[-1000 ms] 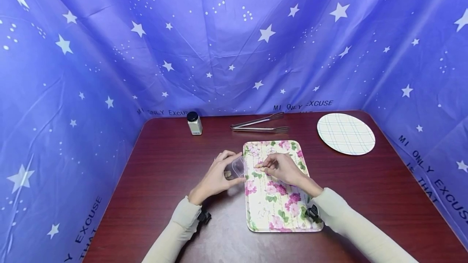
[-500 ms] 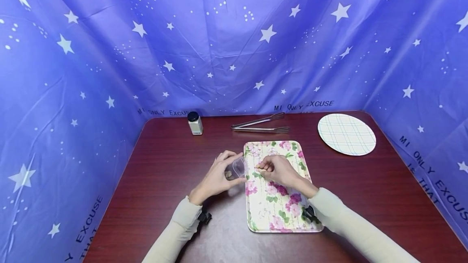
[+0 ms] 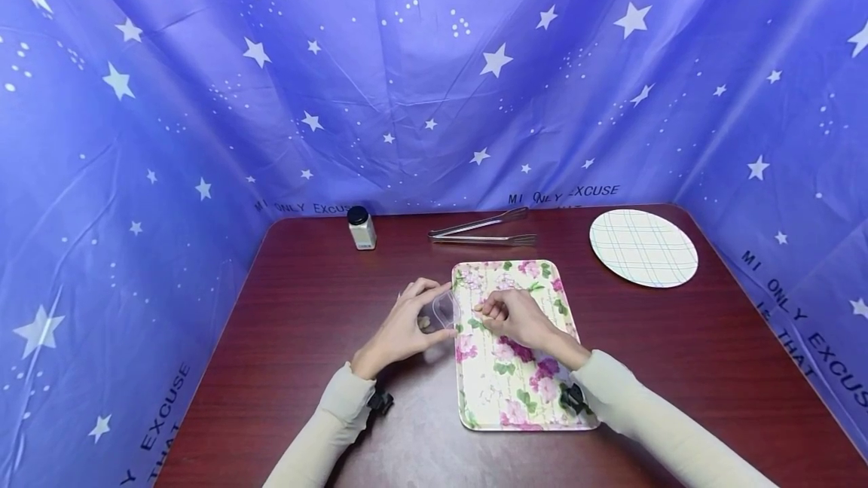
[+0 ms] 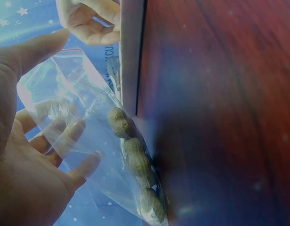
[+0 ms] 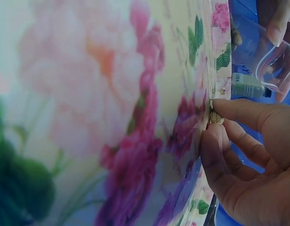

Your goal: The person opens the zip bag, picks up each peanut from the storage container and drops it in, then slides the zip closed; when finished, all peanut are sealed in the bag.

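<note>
My left hand (image 3: 400, 326) curls round a clear zip bag (image 4: 81, 108), thumb and fingers spread at its mouth, beside the left edge of the floral tray (image 3: 484, 390). Several unshelled peanuts (image 4: 138, 162) lie along the bottom of the bag in the left wrist view. Over the tray, my right hand (image 3: 522, 318) pinches a peanut (image 5: 216, 117) between thumb and fingertips, low against the tray surface. The fingers cover most of that peanut.
Behind the tray lie metal tongs (image 3: 481, 234), spread apart. A bottle with a black lid (image 3: 362, 230) stands at the back left of the dark red table (image 3: 291, 307). An oval checked plate (image 3: 642, 248) sits at the back right.
My right hand has shifted very slightly over the tray, its fingers curling in more around the peanut. The left hand and the bag stay in place.
</note>
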Available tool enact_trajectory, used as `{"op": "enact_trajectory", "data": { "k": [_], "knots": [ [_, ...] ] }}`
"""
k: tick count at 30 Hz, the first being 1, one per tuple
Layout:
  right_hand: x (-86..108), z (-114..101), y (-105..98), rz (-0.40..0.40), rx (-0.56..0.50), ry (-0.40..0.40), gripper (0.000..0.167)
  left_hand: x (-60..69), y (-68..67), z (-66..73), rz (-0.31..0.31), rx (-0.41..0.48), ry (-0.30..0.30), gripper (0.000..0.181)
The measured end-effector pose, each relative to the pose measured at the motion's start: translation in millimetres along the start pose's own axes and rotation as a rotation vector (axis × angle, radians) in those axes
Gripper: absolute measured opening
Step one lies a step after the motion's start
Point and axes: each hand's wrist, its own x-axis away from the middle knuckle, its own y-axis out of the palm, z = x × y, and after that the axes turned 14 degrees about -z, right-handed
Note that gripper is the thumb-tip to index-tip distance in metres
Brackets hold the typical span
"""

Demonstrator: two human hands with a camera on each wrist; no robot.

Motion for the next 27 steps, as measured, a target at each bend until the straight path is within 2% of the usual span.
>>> {"op": "enact_trajectory", "data": {
  "k": [13,27],
  "knots": [
    [4.5,-0.2,0.5,0.023,-0.027,0.026,0.005,-0.7,-1.4,0.5,-0.010,0.010,-0.010,0.084],
    [9.2,-8.7,-5.4,0.039,-0.062,0.037,0.008,0.3,-1.7,1.6,-0.023,0.014,-0.028,0.083]
  ]
}}
